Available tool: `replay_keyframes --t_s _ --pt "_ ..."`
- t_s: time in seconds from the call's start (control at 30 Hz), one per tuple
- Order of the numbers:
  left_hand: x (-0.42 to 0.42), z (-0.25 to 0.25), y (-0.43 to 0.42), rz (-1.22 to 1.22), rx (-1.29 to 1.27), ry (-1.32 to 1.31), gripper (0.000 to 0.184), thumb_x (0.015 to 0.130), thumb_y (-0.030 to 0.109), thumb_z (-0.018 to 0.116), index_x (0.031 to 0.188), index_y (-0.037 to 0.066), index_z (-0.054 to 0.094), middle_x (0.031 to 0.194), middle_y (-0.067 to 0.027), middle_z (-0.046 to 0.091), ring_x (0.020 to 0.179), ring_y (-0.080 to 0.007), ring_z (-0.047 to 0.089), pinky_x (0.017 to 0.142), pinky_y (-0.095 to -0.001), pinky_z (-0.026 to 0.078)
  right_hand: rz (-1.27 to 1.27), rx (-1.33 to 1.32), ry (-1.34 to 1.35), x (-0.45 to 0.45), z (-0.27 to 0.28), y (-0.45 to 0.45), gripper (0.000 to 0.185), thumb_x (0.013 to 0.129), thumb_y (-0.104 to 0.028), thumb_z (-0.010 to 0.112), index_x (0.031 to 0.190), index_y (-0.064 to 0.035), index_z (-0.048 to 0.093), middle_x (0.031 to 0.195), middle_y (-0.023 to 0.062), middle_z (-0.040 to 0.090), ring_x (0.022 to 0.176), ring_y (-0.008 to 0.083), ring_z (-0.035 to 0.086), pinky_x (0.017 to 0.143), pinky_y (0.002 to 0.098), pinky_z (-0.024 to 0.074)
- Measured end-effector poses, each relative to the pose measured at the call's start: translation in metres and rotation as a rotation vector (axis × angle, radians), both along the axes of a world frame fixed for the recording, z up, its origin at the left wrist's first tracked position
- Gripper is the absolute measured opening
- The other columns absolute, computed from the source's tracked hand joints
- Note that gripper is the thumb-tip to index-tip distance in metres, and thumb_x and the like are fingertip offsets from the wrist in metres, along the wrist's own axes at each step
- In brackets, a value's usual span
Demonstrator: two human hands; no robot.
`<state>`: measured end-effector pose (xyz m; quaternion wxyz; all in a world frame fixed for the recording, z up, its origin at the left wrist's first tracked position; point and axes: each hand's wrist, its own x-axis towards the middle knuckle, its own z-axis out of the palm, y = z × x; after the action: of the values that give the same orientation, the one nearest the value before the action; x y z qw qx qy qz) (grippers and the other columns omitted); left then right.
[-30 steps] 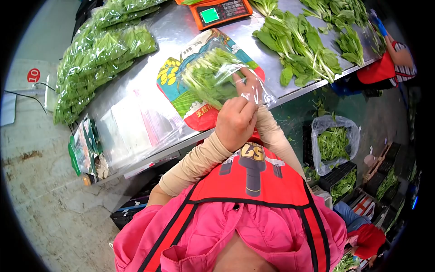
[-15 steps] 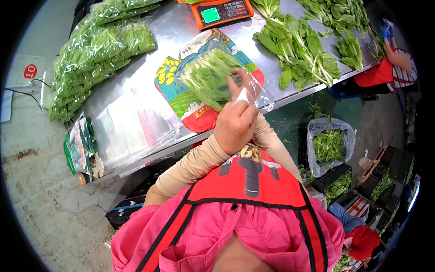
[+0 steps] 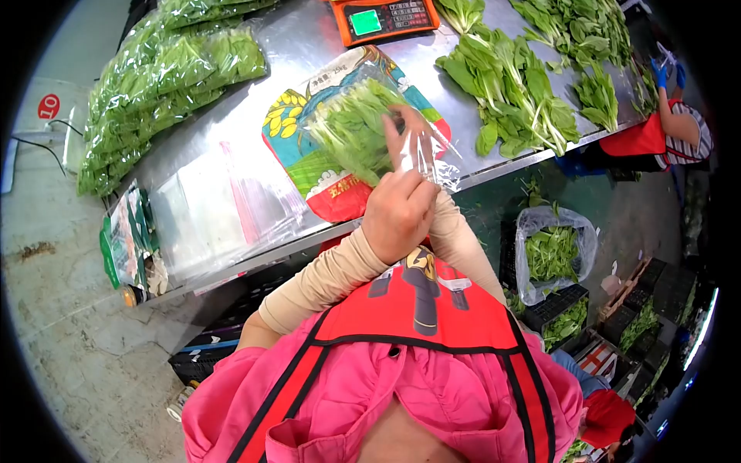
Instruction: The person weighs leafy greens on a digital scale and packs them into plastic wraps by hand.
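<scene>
Leafy greens [image 3: 351, 123] lie in a clear plastic bag [image 3: 444, 176] on a colourful printed sack [image 3: 328, 197], their leaves partly blurred. My left hand [image 3: 397, 216] is closed on the near edge of the bag, its knuckles facing up. Just beyond it, my right hand [image 3: 413, 143] reaches inside the film. The right fingers are apart and lie against the right side of the greens; glare on the plastic covers part of that hand.
Flat clear bags [image 3: 208, 204] lie left on the metal table [image 3: 482, 174]. Filled bags [image 3: 170, 85] are piled at the back left. An orange scale [image 3: 386, 21] stands behind; loose greens [image 3: 513, 92] lie right. A co-worker [image 3: 679, 127] with blue gloves is at the far right.
My right hand has shifted slightly within the bag, and the film around its wrist is more bunched. My left hand keeps its grip. The whole view has shifted a little.
</scene>
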<state>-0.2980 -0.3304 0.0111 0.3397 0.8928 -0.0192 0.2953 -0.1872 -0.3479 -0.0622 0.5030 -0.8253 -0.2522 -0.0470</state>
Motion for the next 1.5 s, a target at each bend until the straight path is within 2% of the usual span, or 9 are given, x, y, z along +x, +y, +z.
replay_keyframes --t_s 0.1,0.2,0.53,0.87,1.07,1.3,1.37,1.43,1.5 --pt "-0.001 -0.001 0.003 0.018 0.001 0.015 0.019 0.064 -0.003 0.064 0.079 0.004 0.056 0.072 -0.0099 0.050 0.067 -0.0280 0.052 0.058 -0.0359 0.042 0.006 -0.028 0.101 0.002 -0.003 -0.004 0.022 0.077 -0.009 0.065 0.097 -0.0020 0.061 0.088 0.0149 0.063 0.079 0.0303 0.062 0.068 0.0369 0.0485" --pt "-0.004 -0.003 0.001 0.033 0.003 0.043 0.019 0.063 -0.003 0.065 0.079 0.004 0.056 0.072 -0.0097 0.050 0.067 -0.0278 0.052 0.058 -0.0359 0.042 0.098 0.011 -0.220 -0.001 -0.003 -0.028 0.021 0.076 -0.009 0.066 0.096 -0.0039 0.062 0.091 0.0134 0.062 0.079 0.0297 0.062 0.068 0.0369 0.0493" --pt "-0.005 -0.009 -0.013 0.045 -0.022 0.013 0.016 0.066 -0.002 0.065 0.079 0.004 0.057 0.072 -0.0095 0.049 0.068 -0.0277 0.053 0.058 -0.0359 0.042 0.057 -0.133 -0.299 -0.029 0.013 -0.030 0.033 0.066 -0.017 0.076 0.091 -0.0063 0.057 0.081 0.0101 0.056 0.073 0.0299 0.058 0.061 0.0375 0.0463" --pt "-0.005 -0.006 -0.017 0.081 -0.031 0.014 0.018 0.064 -0.001 0.065 0.080 0.004 0.057 0.072 -0.0091 0.050 0.068 -0.0280 0.053 0.057 -0.0369 0.042 0.067 -0.074 -0.126 -0.025 -0.003 -0.044 0.035 0.071 -0.022 0.071 0.096 -0.0039 0.052 0.091 0.0127 0.058 0.083 0.0322 0.058 0.067 0.0402 0.0463" --pt "-0.005 -0.011 -0.027 0.110 0.006 0.064 0.019 0.063 0.000 0.066 0.079 0.005 0.057 0.071 -0.0083 0.049 0.068 -0.0270 0.052 0.059 -0.0367 0.042 0.097 -0.026 0.252 -0.030 -0.014 -0.068 0.031 0.076 -0.020 0.067 0.095 -0.0015 0.051 0.091 0.0148 0.056 0.081 0.0329 0.056 0.067 0.0398 0.0448" --pt "-0.002 -0.013 -0.032 0.157 0.050 0.112 0.019 0.063 0.000 0.063 0.079 0.007 0.058 0.073 -0.0078 0.049 0.069 -0.0270 0.052 0.060 -0.0368 0.042 -0.149 0.219 -0.305 -0.024 -0.007 -0.042 0.025 0.075 -0.015 0.067 0.092 -0.0012 0.056 0.078 0.0140 0.058 0.071 0.0294 0.056 0.063 0.0376 0.0442" --pt "-0.003 -0.014 -0.033 0.176 0.058 0.110 0.018 0.063 0.001 0.063 0.079 0.007 0.058 0.072 -0.0078 0.049 0.069 -0.0269 0.052 0.060 -0.0368 0.043 -0.016 0.180 0.417 -0.013 -0.018 -0.044 0.021 0.079 -0.014 0.067 0.091 0.0001 0.058 0.079 0.0040 0.060 0.069 0.0127 0.053 0.062 0.0283 0.0439" --pt "-0.005 -0.014 -0.035 0.169 0.044 0.140 0.017 0.064 0.001 0.062 0.079 0.007 0.058 0.072 -0.0080 0.048 0.069 -0.0270 0.051 0.060 -0.0368 0.042 -0.011 0.218 0.495 -0.011 -0.032 -0.054 0.016 0.078 -0.012 0.065 0.086 0.0008 0.059 0.075 0.0037 0.060 0.065 0.0102 0.052 0.061 0.0261 0.0437" --pt "-0.009 -0.017 -0.037 0.171 0.048 0.156 0.016 0.065 0.001 0.061 0.080 0.007 0.058 0.072 -0.0080 0.048 0.069 -0.0272 0.051 0.059 -0.0367 0.043 -0.007 0.289 0.516 -0.016 -0.037 -0.069 0.011 0.074 -0.009 0.065 0.078 -0.0002 0.059 0.074 0.0093 0.061 0.065 0.0183 0.056 0.061 0.0311 0.0447"
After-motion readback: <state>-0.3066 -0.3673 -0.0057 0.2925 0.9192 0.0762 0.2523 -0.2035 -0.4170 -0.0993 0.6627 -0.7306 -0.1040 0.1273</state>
